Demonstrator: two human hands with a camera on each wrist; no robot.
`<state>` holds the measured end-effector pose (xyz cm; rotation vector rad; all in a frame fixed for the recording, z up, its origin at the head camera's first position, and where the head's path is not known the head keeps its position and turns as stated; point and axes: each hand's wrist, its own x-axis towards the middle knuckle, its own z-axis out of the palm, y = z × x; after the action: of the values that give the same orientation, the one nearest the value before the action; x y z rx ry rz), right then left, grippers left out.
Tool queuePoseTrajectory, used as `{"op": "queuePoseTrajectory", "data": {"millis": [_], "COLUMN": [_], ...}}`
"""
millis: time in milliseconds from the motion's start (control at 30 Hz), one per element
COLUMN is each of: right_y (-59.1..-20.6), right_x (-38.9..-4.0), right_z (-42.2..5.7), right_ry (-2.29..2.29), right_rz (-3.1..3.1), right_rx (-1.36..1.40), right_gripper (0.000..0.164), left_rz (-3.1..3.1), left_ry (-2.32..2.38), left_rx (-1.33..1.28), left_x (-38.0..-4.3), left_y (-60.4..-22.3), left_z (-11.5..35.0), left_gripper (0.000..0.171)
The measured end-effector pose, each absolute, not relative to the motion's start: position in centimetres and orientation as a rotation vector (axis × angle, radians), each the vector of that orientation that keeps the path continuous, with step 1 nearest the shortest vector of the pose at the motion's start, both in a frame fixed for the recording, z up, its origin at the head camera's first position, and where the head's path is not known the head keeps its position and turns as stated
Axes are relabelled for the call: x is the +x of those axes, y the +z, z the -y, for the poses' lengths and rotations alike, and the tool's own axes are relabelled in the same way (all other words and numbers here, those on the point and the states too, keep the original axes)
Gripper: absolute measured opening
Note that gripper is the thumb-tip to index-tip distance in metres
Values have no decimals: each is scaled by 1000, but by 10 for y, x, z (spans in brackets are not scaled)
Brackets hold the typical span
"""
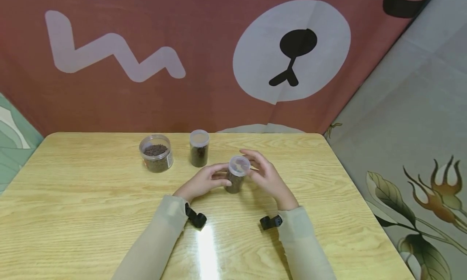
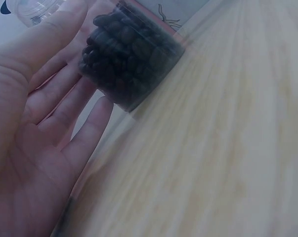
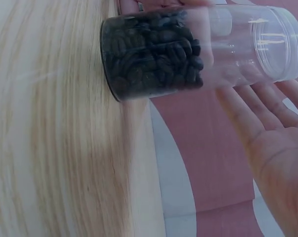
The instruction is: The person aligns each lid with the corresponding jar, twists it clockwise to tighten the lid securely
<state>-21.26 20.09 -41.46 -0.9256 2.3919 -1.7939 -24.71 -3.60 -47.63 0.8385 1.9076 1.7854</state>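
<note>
A clear plastic jar (image 1: 235, 182) with a clear lid (image 1: 239, 165) stands upright on the table, partly filled with dark, coffee-like beans (image 3: 149, 59). My left hand (image 1: 204, 181) holds the jar from its left side, its thumb in front and fingers behind; the left wrist view shows the hand (image 2: 40, 118) beside the beans. On the opposite side, my right hand (image 1: 268, 178) is at the lid and upper wall with loosely extended fingers. In the right wrist view, that hand's fingers (image 3: 262, 106) pass behind the jar's upper part, their tips hidden.
Left of the hands, a second lidded jar (image 1: 199, 150) with dark contents stands near the back edge of the wooden table (image 1: 91, 215). Farther left is a wide, clear tub (image 1: 158, 163) of brown granules. A red patterned cloth (image 1: 204, 97) hangs behind the table.
</note>
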Motion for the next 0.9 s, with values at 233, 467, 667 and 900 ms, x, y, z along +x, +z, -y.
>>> {"op": "queuePoseTrajectory", "data": {"millis": [233, 467, 667, 900], "right_y": [-417, -417, -416, -417], "right_x": [-213, -213, -214, -214], "right_z": [-202, -203, -205, -205], "right_ry": [-1784, -1779, -1703, -1710], "right_rz": [-2392, -2391, -2511, -2536], "right_rx": [-924, -925, -870, -825], "right_gripper": [44, 43, 43, 44], "left_rz": [-1904, -1930, -1939, -1951], "left_ry": [1784, 1794, 1794, 1804], "left_rx": [812, 833, 831, 847], "left_x": [-248, -247, -248, -247], "left_y": [-479, -477, -479, -477], "left_z": [35, 34, 36, 36], "left_gripper": [58, 56, 56, 54]}}
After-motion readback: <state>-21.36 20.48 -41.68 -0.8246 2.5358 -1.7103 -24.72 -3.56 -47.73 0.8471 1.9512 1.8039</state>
